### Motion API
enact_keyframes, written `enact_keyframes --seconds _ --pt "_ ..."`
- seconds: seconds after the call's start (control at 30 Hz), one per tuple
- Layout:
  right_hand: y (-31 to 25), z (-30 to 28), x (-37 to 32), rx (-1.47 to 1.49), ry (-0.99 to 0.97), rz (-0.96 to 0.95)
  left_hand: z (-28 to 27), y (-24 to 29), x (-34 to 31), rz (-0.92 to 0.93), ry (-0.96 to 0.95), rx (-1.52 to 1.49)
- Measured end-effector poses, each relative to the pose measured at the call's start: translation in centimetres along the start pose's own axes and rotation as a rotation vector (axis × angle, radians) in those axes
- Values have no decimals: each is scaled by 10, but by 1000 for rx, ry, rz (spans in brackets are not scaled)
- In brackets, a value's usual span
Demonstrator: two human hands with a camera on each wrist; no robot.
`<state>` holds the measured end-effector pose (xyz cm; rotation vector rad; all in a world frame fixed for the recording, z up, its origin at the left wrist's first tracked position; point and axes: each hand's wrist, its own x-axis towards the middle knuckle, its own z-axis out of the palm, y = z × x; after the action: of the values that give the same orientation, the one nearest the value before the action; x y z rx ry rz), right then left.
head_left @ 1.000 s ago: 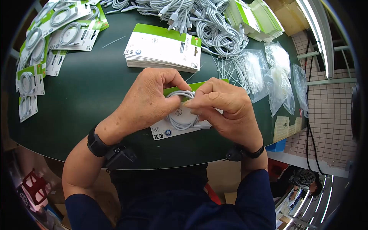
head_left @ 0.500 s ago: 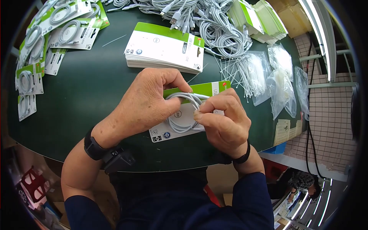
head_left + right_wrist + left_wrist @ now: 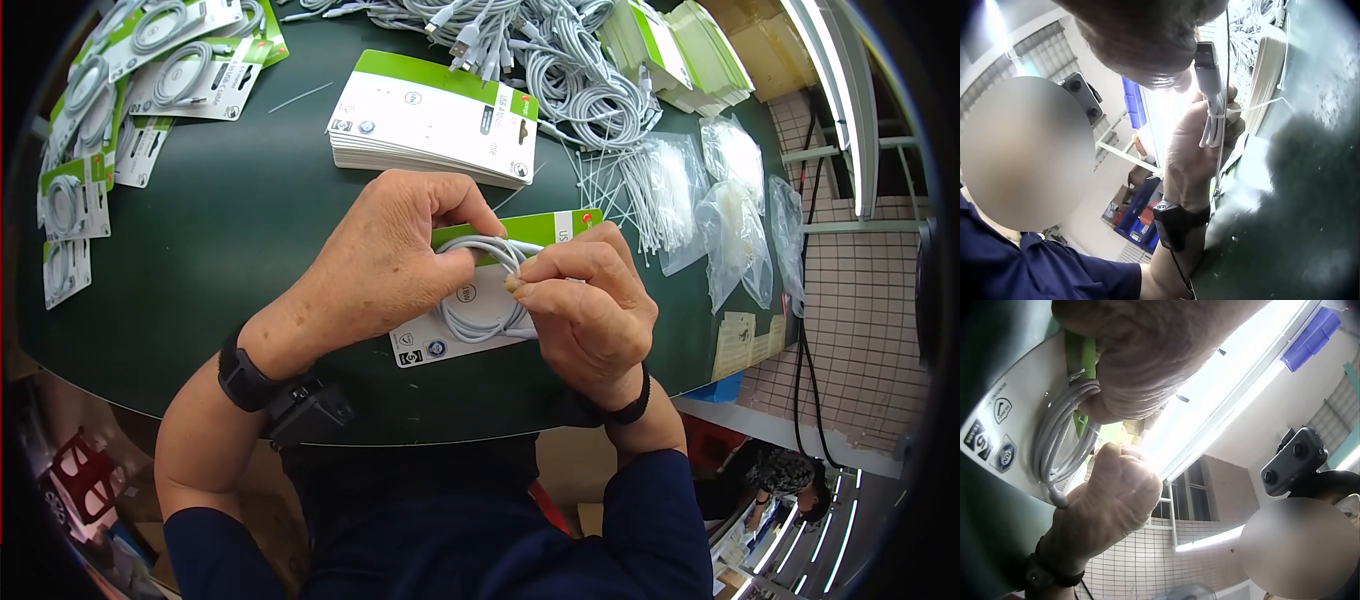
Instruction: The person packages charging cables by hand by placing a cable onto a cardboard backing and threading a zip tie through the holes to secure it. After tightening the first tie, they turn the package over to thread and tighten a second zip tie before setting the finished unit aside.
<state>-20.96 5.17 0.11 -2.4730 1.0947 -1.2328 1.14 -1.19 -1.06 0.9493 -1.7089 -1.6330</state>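
In the head view a coil of light grey USB cable (image 3: pixel 468 322) lies on a white and green packaging card (image 3: pixel 425 345). My left hand (image 3: pixel 395 250) grips the card and coil at the upper left, thumb inside the loop. My right hand (image 3: pixel 595 310) pinches at the coil's right side, finger and thumb tips together on what looks like a thin white tie, mostly hidden. In the right wrist view a USB plug (image 3: pixel 1207 65) stands near the fingertips. A white cable tie (image 3: pixel 1247 109) wraps the cable below it, its tail poking out past the card's edge.
A stack of cards (image 3: pixel 430 125) stands beyond my hands, with a heap of loose cables (image 3: pixel 590 90) behind. Loose white ties (image 3: pixel 640 195) and plastic bags (image 3: pixel 735 230) lie at the right. Carded cables (image 3: pixel 185 80) pile up at the far left.
My right hand has drawn back slightly to the right from the left fingertips, baring more of the coil and card, and its fingertips stay together. The left hand keeps its grip.
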Motion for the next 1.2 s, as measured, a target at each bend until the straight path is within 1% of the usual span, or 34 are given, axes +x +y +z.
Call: enact_keyframes --seconds 0.77,0.87,1.03,1.13,1.2 --pt "0 2 2 -17 -16 -22 1 -6 2 -3 3 10" --pt "-1 1 2 6 -41 -15 4 -9 2 61 63 0" --pt "-1 1 3 32 -34 -12 3 -7 2 58 69 17" --pt "-1 0 2 8 -32 -22 0 -4 2 7 7 54" --pt "-1 0 2 4 -31 -23 -1 -3 2 0 6 53"
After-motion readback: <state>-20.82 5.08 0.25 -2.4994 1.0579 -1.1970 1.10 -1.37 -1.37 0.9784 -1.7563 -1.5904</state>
